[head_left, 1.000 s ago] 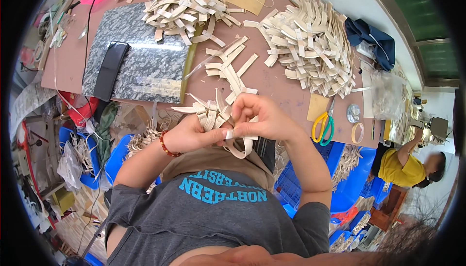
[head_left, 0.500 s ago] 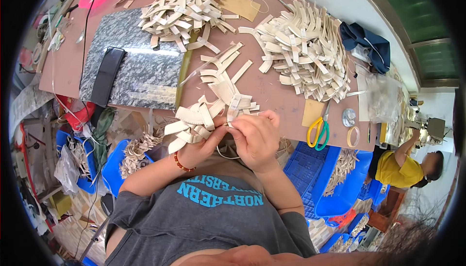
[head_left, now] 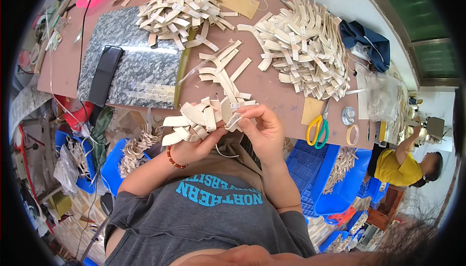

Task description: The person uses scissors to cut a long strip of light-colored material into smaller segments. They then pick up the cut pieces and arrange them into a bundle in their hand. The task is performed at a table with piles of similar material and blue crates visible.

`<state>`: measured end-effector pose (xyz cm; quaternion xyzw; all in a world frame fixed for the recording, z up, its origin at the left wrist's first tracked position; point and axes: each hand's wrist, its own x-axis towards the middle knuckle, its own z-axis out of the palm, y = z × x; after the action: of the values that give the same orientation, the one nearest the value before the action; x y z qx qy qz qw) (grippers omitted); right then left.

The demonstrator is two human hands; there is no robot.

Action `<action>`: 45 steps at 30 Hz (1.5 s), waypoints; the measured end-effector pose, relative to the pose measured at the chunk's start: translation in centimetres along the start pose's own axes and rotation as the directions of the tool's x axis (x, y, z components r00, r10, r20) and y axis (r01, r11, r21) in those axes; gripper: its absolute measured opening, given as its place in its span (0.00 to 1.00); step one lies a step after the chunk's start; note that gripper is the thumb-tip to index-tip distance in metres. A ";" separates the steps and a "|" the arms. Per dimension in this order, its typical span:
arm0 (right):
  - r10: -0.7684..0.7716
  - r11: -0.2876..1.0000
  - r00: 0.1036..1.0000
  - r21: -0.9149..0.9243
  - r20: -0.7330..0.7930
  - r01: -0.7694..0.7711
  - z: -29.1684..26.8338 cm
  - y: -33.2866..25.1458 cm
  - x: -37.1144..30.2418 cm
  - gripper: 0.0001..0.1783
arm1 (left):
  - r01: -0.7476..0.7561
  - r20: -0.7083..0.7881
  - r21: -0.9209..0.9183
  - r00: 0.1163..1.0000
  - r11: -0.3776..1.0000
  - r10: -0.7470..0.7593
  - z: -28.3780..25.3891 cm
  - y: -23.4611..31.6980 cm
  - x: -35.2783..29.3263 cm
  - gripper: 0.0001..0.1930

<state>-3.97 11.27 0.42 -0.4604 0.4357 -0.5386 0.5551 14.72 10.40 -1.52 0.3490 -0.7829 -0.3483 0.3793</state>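
**A bundle of cream strips held at the table edge**

A fanned bundle of cream strips point(head_left: 194, 120) was held in the left hand point(head_left: 194, 147), with the fingers curled shut around its lower ends, just in front of the near edge of the brown table point(head_left: 272, 96). One strip end point(head_left: 235, 120) at the right side of the bundle was pinched between thumb and fingertips of the right hand point(head_left: 264, 132). The two hands were kept close together, touching at the bundle, above the lap. A beaded bracelet point(head_left: 174, 159) was worn on the left wrist.

On the table just beyond the hands, a small loose group of strips point(head_left: 223, 69) was spread. Two larger heaps were seen farther back: one point(head_left: 182, 6) at the far middle, one point(head_left: 303, 50) to the right. A speckled stone slab point(head_left: 136, 67) was laid to the left, with a black strap-like piece point(head_left: 104, 74) on it. Green-handled scissors point(head_left: 318, 130) and a tape roll point(head_left: 353, 135) were placed near the right edge.
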 end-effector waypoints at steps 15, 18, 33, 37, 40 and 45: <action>0.072 0.997 0.994 -0.029 -0.080 -0.075 -1.3 2.1 0.3 0.08 | 0.571 0.588 -0.770 0.808 0.283 -0.033 -2.7 -0.8 1.2 0.20; 0.008 0.844 0.982 -0.525 -0.189 -0.108 -5.0 2.6 1.4 0.12 | 0.165 0.143 -0.156 0.979 0.974 -0.143 -3.5 -1.7 7.9 0.24; -0.059 0.449 0.995 -0.892 -0.078 -0.043 -6.2 4.7 1.8 0.11 | 0.234 0.127 0.681 0.895 0.694 -0.427 1.5 -8.5 16.1 0.15; -0.144 0.466 0.990 -0.883 -0.012 0.057 -6.0 4.3 1.9 0.13 | 0.312 0.033 0.349 0.938 0.884 -0.345 0.7 -9.9 14.7 0.13; -0.203 0.476 0.976 -0.862 0.084 0.173 -6.2 4.4 1.9 0.20 | 0.425 0.087 0.118 0.896 0.897 -0.436 -0.8 -7.0 14.2 0.09; 0.209 0.695 0.969 -0.717 0.132 -0.052 -4.0 1.4 0.8 0.30 | 0.489 0.171 -0.132 0.868 0.862 -0.466 -2.4 -5.8 13.4 0.08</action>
<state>-7.54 10.29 -1.69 -0.6583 0.5817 -0.2386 0.4140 12.07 -4.10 -0.40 0.4745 -0.6626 -0.5198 0.2563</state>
